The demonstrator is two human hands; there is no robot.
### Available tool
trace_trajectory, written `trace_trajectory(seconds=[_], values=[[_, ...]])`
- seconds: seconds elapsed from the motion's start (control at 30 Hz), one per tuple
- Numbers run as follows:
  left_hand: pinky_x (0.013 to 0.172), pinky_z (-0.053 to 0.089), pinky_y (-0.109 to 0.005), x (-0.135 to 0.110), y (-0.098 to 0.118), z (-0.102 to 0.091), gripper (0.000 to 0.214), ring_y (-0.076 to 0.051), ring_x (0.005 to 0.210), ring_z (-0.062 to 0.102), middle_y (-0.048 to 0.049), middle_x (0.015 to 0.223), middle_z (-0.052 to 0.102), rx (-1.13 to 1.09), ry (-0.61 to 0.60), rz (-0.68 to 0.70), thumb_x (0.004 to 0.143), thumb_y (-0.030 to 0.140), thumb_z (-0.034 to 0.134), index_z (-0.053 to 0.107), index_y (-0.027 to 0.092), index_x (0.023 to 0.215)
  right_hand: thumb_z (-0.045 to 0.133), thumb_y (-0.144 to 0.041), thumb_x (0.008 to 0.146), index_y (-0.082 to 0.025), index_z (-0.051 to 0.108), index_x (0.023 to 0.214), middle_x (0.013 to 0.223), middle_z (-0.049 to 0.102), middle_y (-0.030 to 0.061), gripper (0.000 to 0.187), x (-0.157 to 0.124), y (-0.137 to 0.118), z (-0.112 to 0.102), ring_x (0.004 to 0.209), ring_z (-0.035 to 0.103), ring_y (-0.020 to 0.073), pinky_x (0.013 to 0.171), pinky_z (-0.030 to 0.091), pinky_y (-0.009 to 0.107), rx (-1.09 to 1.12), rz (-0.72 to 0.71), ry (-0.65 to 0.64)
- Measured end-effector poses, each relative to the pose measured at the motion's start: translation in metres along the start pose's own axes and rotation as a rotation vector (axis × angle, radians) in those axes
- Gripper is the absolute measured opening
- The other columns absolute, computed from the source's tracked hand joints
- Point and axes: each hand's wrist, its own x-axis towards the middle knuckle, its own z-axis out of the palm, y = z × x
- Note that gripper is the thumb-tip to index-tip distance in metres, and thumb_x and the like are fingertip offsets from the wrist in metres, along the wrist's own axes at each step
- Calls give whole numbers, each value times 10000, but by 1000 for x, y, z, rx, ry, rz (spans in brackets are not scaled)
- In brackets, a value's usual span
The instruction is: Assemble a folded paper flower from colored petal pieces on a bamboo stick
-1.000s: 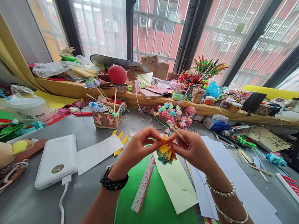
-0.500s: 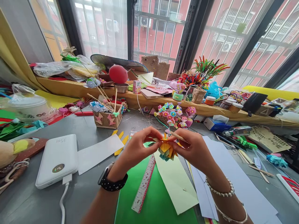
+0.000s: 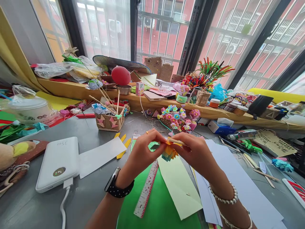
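Both hands meet above the green mat, pinching a folded paper flower with yellow-orange petals on top and blue-green ones below. My left hand grips its upper left side with thumb and forefinger. On the other side, my right hand pinches the flower too, and a thin wooden stick lies across its fingers. The fingers hide part of the upper petals. Beneath the hands, a patterned ruler and a pale green paper strip rest on the green mat.
A white power bank with a cable lies left, touching a white paper strip. Yellow paper pieces are beyond it. White sheets spread on the right. A cardboard box with sticks and a crocheted flower bunch stand behind.
My left hand has shifted slightly right and turned a little at the wrist. The stick in my right hand has changed its angle, and less of the flower shows between the fingers.
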Motion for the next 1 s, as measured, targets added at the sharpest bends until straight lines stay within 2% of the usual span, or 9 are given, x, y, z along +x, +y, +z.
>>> trace_trajectory(seconds=[0.07,0.23,0.3,0.47,0.63,0.7,0.8,0.9,1.0], values=[[730,465,-267,0,0,0,40,-134,781,564,-15,807,579,-136,-23,-48,769,201,554,534,172,788,505,-199,826,-221,628,887,829,653,17,138,0,1,0,675,586,111,554,436,200,55,-14,18],[877,418,-313,0,-4,-1,551,-195,1062,488,-53,1142,515,-307,-169,-130,617,249,724,459,237,1100,527,-178,806,-220,652,881,851,648,27,151,1,0,-1,720,588,122,521,442,194,146,9,145],[901,401,-324,0,-5,0,651,-205,1087,473,-52,1171,500,-333,-203,-162,588,253,744,431,256,1159,544,-190,795,-211,656,864,832,643,28,133,1,-1,-2,685,574,122,493,421,196,156,38,189],[873,426,-350,0,-6,1,695,-187,937,559,-56,1053,558,-515,-209,-209,623,235,721,356,246,1215,550,-224,788,-190,640,846,696,600,2,113,0,-3,-2,498,458,80,426,331,196,109,137,226],[782,467,-303,-1,-8,-1,544,-142,812,571,-12,963,528,-450,-211,-191,606,240,731,457,238,1076,546,-251,782,-186,614,824,487,447,-61,103,1,-4,-2,397,320,63,387,270,191,93,193,174],[778,466,-300,-1,-8,-2,481,-137,799,566,-6,937,534,-363,-192,-190,614,257,722,483,225,1030,539,-242,788,-186,615,858,520,498,-51,117,2,-3,-3,400,340,64,398,296,190,100,174,128],[820,451,-313,0,-6,-1,469,-158,855,557,-18,961,572,-222,-149,-174,624,279,710,505,222,1042,524,-193,799,-202,626,947,744,638,6,180,2,2,-5,492,473,85,487,395,204,106,107,86],[834,452,-321,1,-3,1,472,-178,888,565,-39,1005,604,-146,-113,-160,621,287,710,527,213,1050,515,-119,790,-214,641,970,867,672,28,239,3,6,-6,704,589,135,629,457,235,117,45,86],[818,472,-310,2,0,3,467,-187,884,589,-58,1011,622,-141,-112,-161,623,289,708,540,190,1047,519,-85,776,-209,656,955,873,686,32,257,3,8,-7,760,614,149,665,473,247,112,46,89]])
